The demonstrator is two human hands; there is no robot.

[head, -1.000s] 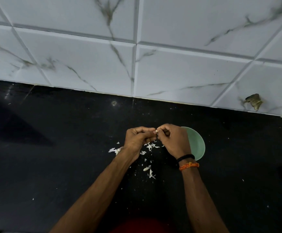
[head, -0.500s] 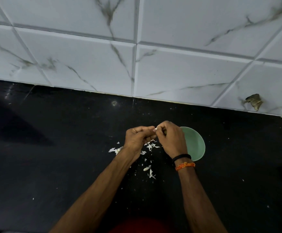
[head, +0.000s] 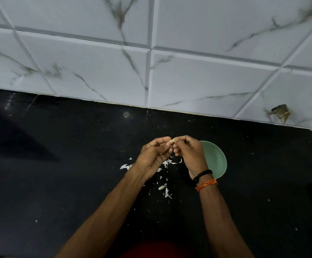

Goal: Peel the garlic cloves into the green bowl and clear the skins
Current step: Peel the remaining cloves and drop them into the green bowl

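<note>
A small pale garlic clove (head: pixel 172 140) is pinched between the fingertips of both hands above the black counter. My left hand (head: pixel 154 155) holds it from the left with curled fingers. My right hand (head: pixel 189 155) pinches it from the right and wears a black band and an orange thread at the wrist. The green bowl (head: pixel 215 161) sits on the counter just right of my right hand, partly hidden by it. White garlic skins (head: pixel 165 189) lie scattered on the counter below and between my hands.
The black counter (head: pixel 58 174) stretches wide to both sides. A white marble-patterned tiled wall (head: pixel 151 62) rises behind it. A small brownish broken spot (head: pixel 280 113) marks the wall at the right. Tiny white flecks dot the counter.
Both hands stay together over the skins and have shifted only slightly. More of the clove shows between the fingertips now.
</note>
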